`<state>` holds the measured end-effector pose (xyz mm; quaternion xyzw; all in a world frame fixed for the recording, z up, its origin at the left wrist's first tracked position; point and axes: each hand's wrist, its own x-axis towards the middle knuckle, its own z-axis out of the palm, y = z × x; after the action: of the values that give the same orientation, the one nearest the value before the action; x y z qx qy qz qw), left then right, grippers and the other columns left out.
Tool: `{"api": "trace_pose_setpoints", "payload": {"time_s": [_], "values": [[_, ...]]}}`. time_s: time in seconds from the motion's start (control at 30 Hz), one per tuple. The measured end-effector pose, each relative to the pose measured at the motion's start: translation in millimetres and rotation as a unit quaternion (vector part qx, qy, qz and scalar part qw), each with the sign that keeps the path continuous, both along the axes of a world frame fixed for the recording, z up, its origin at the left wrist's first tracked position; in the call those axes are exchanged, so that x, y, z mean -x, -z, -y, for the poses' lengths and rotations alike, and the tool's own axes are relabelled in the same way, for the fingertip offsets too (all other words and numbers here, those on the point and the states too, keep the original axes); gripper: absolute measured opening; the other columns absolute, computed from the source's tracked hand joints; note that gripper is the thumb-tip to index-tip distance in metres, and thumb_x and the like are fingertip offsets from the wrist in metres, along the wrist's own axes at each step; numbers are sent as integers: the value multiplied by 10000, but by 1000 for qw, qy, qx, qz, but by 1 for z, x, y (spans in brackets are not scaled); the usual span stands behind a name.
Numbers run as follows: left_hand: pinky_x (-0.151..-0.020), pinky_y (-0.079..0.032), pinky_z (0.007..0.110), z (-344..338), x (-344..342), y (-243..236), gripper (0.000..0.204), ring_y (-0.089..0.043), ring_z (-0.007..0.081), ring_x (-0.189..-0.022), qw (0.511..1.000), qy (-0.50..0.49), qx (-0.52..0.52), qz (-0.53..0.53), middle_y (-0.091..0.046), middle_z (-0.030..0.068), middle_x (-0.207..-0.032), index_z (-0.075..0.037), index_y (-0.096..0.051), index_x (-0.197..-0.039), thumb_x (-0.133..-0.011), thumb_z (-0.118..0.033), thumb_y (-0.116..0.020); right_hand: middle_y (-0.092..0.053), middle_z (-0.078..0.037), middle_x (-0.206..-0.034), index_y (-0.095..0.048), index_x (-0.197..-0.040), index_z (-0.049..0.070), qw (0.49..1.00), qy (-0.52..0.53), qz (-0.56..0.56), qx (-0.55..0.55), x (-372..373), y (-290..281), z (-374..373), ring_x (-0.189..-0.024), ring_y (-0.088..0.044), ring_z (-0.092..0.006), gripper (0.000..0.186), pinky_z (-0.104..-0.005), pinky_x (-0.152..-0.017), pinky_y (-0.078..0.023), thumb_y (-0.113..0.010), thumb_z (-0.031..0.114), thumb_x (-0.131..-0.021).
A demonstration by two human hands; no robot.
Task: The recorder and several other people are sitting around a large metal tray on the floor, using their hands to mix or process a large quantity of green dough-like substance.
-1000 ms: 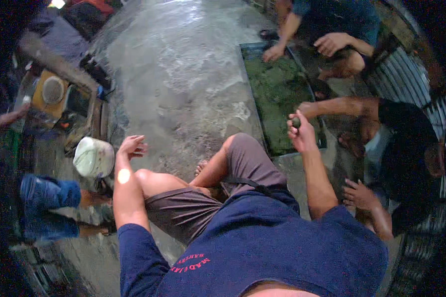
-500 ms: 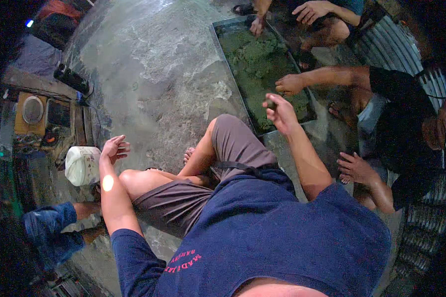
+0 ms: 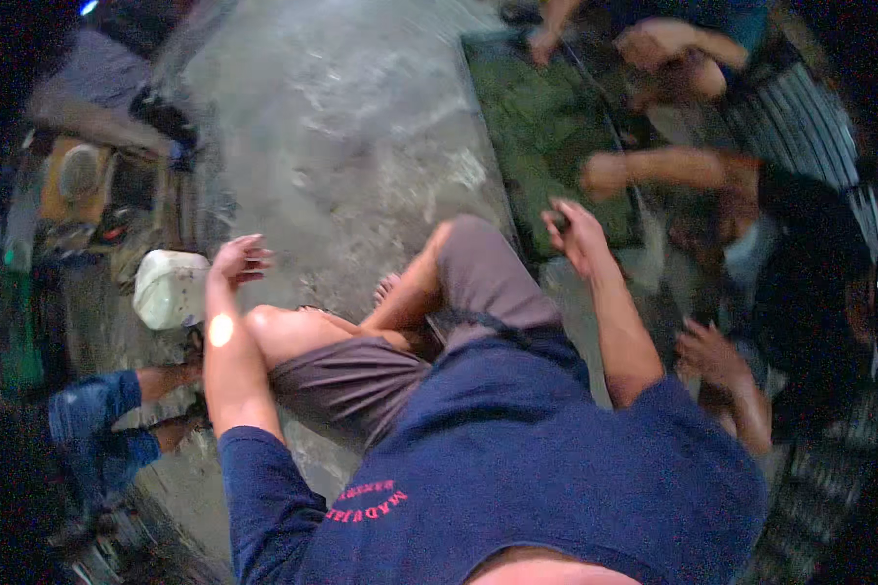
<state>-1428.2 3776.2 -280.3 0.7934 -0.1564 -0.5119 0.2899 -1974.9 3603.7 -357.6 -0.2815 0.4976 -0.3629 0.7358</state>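
Observation:
My right hand is raised at the near end of a long shallow tray with metal-looking edges. Its fingers are closed round a small dark lump, too blurred to name. Dark green loose material covers the tray's bottom. My left hand hangs over my left knee, with its fingers loosely apart and nothing in them. Beside it stands a white plastic container.
A co-worker's hand reaches over the tray from the right; another person's hand is at its far end. Someone's legs are at left. Beyond the container stand a wooden board and clutter. Corrugated sheets lie at far right.
The whole view has swung a little, so the tray sits farther right in the picture, and it is blurred. My right hand still grips the small dark lump; my left hand stays over the knee.

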Motion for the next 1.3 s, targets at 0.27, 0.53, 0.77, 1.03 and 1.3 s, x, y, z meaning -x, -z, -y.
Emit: {"api": "trace_pose_setpoints", "payload": {"time_s": [0.27,0.53,0.77,1.03,1.3], "values": [[-615,-460,351,-6,-8,12,402,-593,195,-742,999,22,-26,7,-609,57,-932,-163,-481,-1183,-852,-391,-504,-458,-27,-500,-430,-570,118,988,25,29,-146,11,50,-13,-308,-254,-82,408,-235,-277,-178,-490,409,-851],[-611,-462,337,-15,7,-1,388,-600,178,-729,998,-2,-53,31,-618,51,-926,-134,-461,-1179,-863,-356,-502,-549,-67,-648,-526,-741,101,987,18,28,-157,-10,42,-9,-463,-429,-111,266,-229,-393,-315,-453,316,-881],[-616,-467,329,-13,9,1,406,-597,175,-719,999,-15,-37,25,-615,52,-903,-137,-461,-1183,-853,-367,-517,-426,-17,-536,-463,-686,102,972,76,-23,-221,-1,119,13,-369,-287,-94,242,-242,-336,-191,-504,276,-848],[-594,-477,328,-8,10,3,403,-597,170,-708,999,-18,-44,21,-617,49,-894,-141,-463,-1185,-851,-359,-520,-589,-215,-867,-498,-997,-2,958,98,98,-249,1,143,83,-634,-584,-261,347,-305,-489,-510,-455,307,-845],[-562,-485,322,-2,3,6,333,-600,163,-704,999,-25,-47,12,-618,49,-875,-159,-496,-1157,-867,-322,-503,-310,-160,-1358,-308,-1313,36,656,-438,-512,339,-6,146,45,-1163,-406,-330,701,-394,-962,-344,-518,75,-645]]}}
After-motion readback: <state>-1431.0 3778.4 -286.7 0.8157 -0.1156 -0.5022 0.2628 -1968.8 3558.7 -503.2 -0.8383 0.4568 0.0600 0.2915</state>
